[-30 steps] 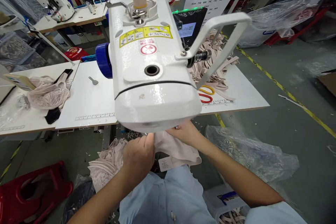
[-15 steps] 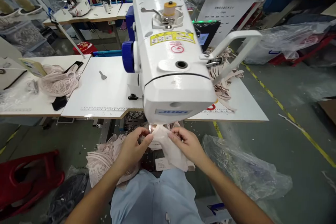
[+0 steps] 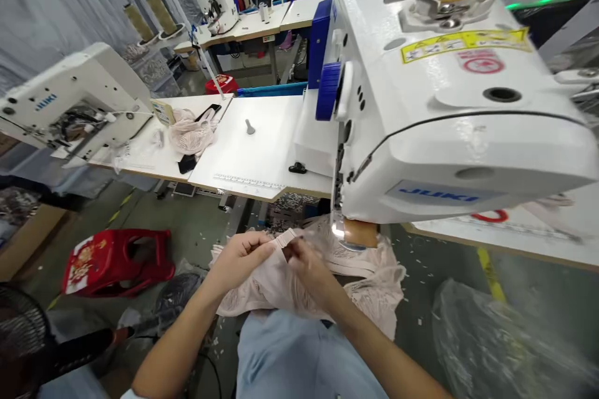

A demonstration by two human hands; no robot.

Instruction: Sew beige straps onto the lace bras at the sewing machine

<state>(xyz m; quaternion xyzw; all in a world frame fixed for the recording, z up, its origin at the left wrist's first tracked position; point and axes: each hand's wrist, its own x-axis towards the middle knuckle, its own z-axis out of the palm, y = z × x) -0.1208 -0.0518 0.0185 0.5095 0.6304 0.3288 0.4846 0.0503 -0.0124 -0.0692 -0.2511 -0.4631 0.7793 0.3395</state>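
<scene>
A pale pink lace garment [image 3: 360,277] lies bunched over my lap, below the head of a white JUKI sewing machine [image 3: 449,112]. My left hand [image 3: 241,255] is closed, pinching a narrow beige strap [image 3: 286,239] of the garment from the left. My right hand [image 3: 306,268] is closed too and grips the same strap end just to the right. Both hands sit in front of and left of the machine's needle area [image 3: 349,234]. More of the garment hangs down beside my light blue trousers [image 3: 299,355].
A white table [image 3: 253,149] holds a heap of pink fabric [image 3: 189,131] and a dark phone [image 3: 187,164]. Another JUKI machine [image 3: 70,103] stands at the left. A red stool [image 3: 115,259] and a black fan [image 3: 23,336] are on the floor; clear plastic bags [image 3: 500,336] lie at the right.
The view has swung left and closer to the machine. My hands have shifted from the white fabric piece under the needle to pinching a strap end, and the lace garment now lies across my lap.
</scene>
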